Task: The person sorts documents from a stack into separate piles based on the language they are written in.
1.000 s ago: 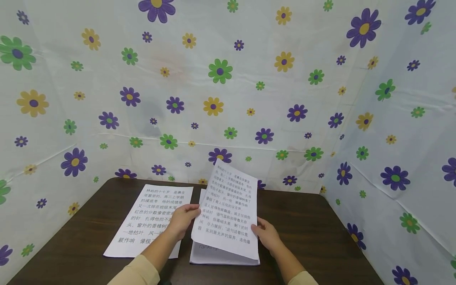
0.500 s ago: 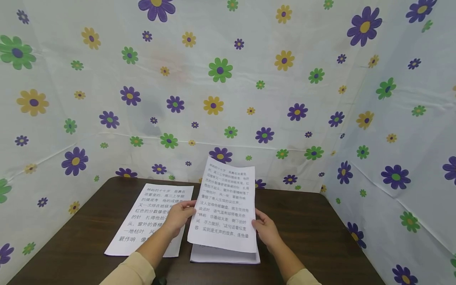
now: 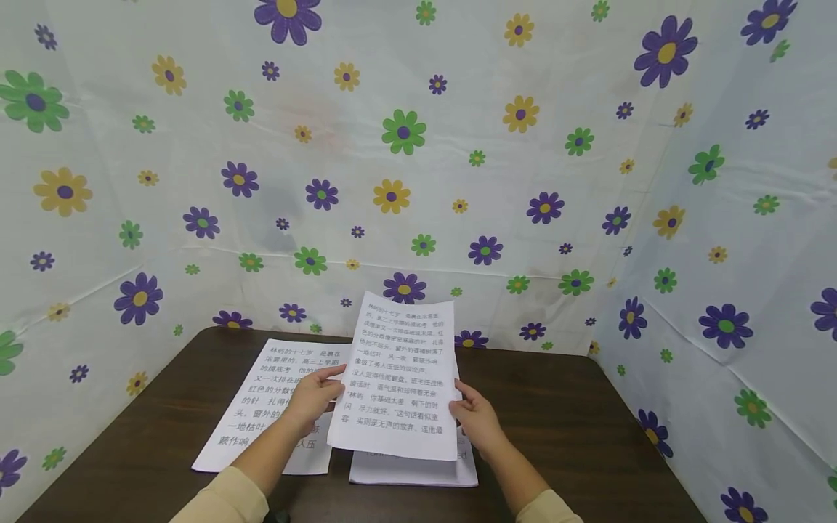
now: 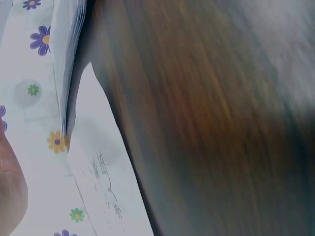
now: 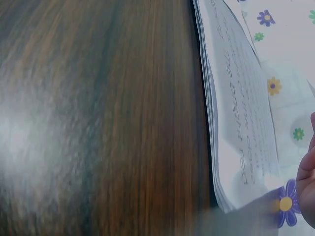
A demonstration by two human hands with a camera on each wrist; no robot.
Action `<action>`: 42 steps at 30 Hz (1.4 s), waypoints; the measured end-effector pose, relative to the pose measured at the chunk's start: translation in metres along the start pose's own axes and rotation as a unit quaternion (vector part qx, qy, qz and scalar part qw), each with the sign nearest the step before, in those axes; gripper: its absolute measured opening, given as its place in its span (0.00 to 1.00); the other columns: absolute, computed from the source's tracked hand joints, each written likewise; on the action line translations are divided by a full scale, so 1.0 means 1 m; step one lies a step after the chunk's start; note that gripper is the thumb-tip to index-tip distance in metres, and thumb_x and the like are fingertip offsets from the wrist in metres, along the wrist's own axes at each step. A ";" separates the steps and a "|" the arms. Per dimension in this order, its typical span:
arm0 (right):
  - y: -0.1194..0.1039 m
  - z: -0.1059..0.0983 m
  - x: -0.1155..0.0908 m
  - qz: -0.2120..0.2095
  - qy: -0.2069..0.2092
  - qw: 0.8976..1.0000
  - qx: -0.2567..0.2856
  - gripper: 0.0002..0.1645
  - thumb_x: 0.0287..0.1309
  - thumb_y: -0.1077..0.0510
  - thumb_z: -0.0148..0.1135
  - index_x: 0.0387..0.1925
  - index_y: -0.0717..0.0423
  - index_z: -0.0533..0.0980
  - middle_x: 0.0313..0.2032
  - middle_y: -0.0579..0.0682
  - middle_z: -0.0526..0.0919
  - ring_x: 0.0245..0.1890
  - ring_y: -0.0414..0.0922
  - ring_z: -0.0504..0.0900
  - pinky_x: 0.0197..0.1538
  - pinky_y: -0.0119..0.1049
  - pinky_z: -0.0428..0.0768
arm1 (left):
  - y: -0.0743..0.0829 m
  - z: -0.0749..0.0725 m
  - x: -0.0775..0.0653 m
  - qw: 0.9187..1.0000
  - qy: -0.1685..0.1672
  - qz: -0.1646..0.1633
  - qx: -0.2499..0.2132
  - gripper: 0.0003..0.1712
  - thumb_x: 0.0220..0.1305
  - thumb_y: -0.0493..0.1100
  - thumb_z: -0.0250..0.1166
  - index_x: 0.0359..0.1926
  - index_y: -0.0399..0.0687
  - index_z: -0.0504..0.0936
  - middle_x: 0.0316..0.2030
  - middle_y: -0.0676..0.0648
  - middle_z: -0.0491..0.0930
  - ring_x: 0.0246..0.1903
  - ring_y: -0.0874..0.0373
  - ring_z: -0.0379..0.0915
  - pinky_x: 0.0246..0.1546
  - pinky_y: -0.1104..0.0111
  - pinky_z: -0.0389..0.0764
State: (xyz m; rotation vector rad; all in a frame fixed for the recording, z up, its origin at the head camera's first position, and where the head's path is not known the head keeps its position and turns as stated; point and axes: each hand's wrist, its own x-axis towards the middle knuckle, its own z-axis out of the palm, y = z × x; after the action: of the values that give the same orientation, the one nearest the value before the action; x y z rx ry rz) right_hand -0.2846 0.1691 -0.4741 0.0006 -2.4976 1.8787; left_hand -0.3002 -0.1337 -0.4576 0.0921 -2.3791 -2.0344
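A printed sheet of paper point(image 3: 395, 370) is held up at a tilt, its text facing me. My left hand point(image 3: 314, 396) pinches its left edge, and my right hand point(image 3: 479, 421) grips the right edge. Beneath it lies a paper stack point(image 3: 412, 471), mostly covered; the right wrist view shows this stack point(image 5: 241, 118) with English print on top. To the left, another printed sheet point(image 3: 242, 407) lies flat, partly hidden by my left hand and the raised sheet. Only part of the left hand point(image 4: 11, 191) and of the right hand point(image 5: 307, 182) enters the wrist views.
A dark wooden table point(image 3: 569, 421) carries the papers. Behind it and at both sides hangs a white cloth point(image 3: 497, 181) printed with purple, green and yellow flowers. A small black object point(image 3: 277, 516) shows at the bottom edge by the left sleeve.
Both hands have carried the raised sheet leftward, from above the stack toward the left-hand paper. It now overlaps that paper's right side, and more of the stack's right side shows.
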 end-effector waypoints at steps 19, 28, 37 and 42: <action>-0.018 0.037 0.008 -0.015 -0.022 1.000 -0.004 0.32 0.65 0.61 0.56 0.70 0.59 0.64 0.32 0.52 0.83 0.24 0.40 0.73 0.24 0.28 0.71 | -0.008 -0.041 -0.004 0.999 0.023 -0.009 0.026 0.28 0.65 0.34 0.55 0.66 0.34 0.69 0.47 0.36 0.84 0.36 0.56 0.84 0.37 0.64 0.86; -0.031 0.058 0.009 -0.007 -0.033 0.999 -0.008 0.33 0.64 0.62 0.56 0.70 0.58 0.64 0.33 0.51 0.82 0.26 0.41 0.75 0.27 0.30 0.73 | -0.012 -0.064 -0.006 0.999 0.027 -0.015 0.041 0.28 0.66 0.34 0.54 0.67 0.33 0.67 0.49 0.34 0.83 0.36 0.57 0.83 0.36 0.66 0.85; -0.046 0.077 0.008 0.007 -0.044 0.999 -0.018 0.33 0.62 0.63 0.54 0.70 0.55 0.65 0.30 0.49 0.78 0.25 0.40 0.73 0.25 0.28 0.71 | -0.012 -0.084 -0.009 0.997 0.034 -0.021 0.059 0.28 0.68 0.35 0.53 0.68 0.32 0.66 0.50 0.33 0.82 0.36 0.58 0.83 0.36 0.67 0.85; -0.051 0.087 0.010 0.008 -0.056 0.998 -0.021 0.34 0.61 0.63 0.54 0.70 0.54 0.65 0.29 0.49 0.78 0.25 0.40 0.73 0.25 0.27 0.72 | -0.010 -0.096 -0.011 0.997 0.037 -0.026 0.067 0.29 0.69 0.37 0.53 0.69 0.33 0.65 0.50 0.34 0.82 0.36 0.59 0.82 0.36 0.68 0.85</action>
State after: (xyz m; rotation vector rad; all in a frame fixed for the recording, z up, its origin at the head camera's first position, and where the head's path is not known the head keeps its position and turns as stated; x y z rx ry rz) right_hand -0.2952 0.0717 -0.4493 0.0885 -2.6159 1.8819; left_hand -0.2846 -0.2291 -0.4523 0.2293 -2.4904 -1.8529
